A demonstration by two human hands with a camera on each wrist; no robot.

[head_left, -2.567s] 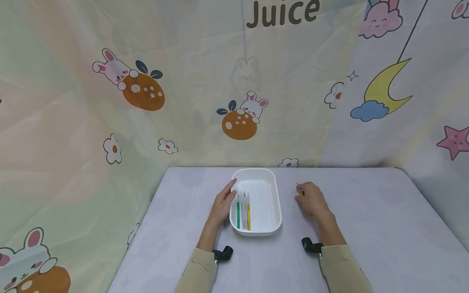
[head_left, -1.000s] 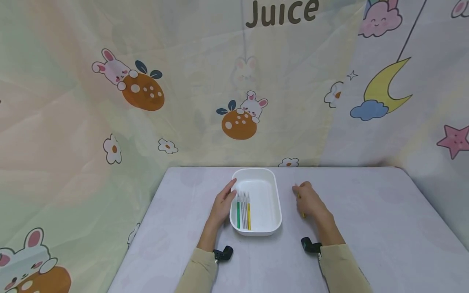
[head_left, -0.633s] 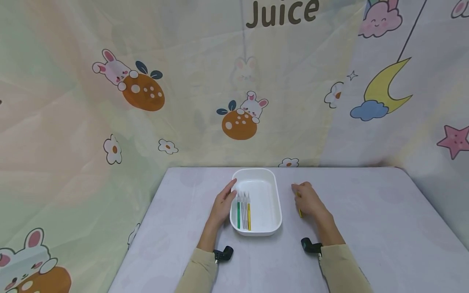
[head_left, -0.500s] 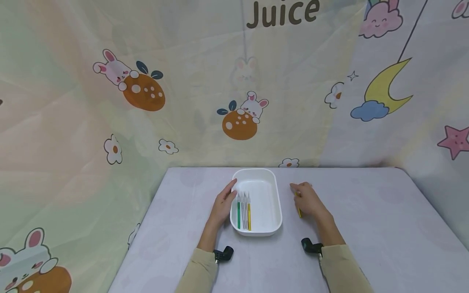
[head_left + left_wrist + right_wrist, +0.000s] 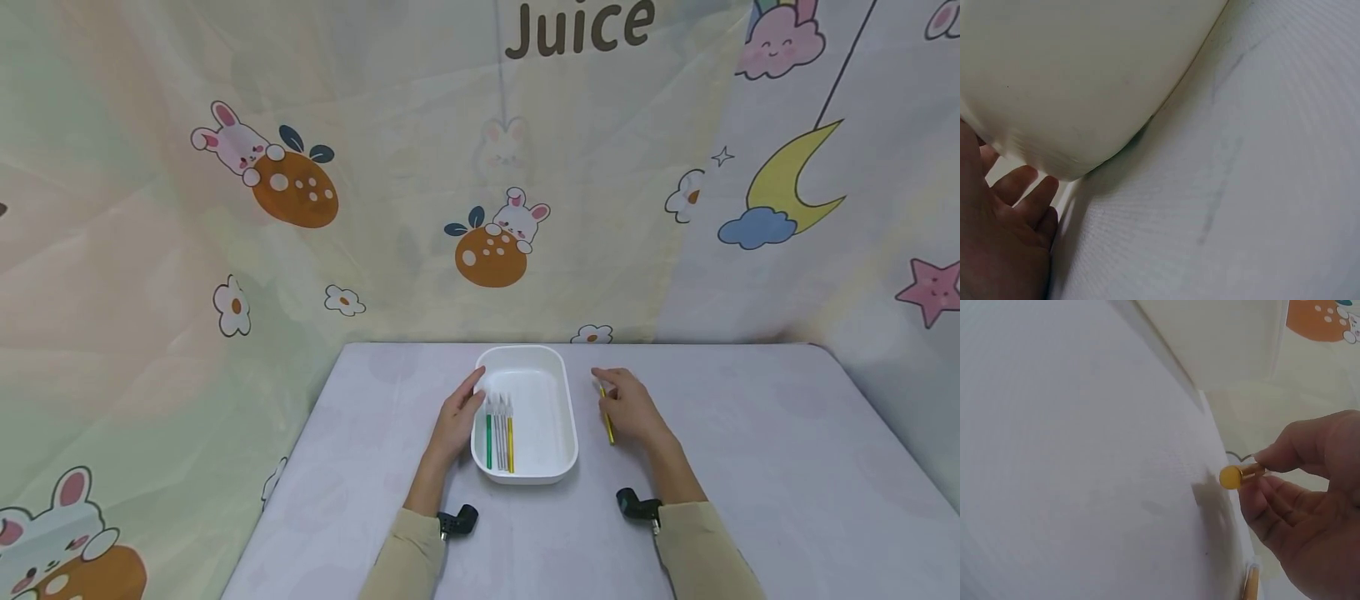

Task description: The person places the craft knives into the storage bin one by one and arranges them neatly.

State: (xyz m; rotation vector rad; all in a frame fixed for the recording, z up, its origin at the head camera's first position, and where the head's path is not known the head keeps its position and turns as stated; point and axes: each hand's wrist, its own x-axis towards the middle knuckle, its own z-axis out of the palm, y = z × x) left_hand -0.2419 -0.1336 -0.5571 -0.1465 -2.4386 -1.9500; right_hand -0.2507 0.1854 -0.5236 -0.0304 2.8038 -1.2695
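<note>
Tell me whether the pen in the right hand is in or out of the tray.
Out: the right hand holds the yellow pen beside the white tray, with table showing between them.

The tray (image 5: 542, 421) is white and rectangular, with rounded corners. It sits upright between the hands, its side touching the left hand (image 5: 452, 423). Nearest that hand, a green pen (image 5: 488, 442), grey pens (image 5: 498, 443) and a yellow pen (image 5: 511, 446) lie parallel inside, clear ends away. The right hand (image 5: 633, 410) pinches another yellow pen (image 5: 1230, 477), slightly slanted. Below it, a yellow strip (image 5: 1251, 585), cut off, may be a pen.
</note>
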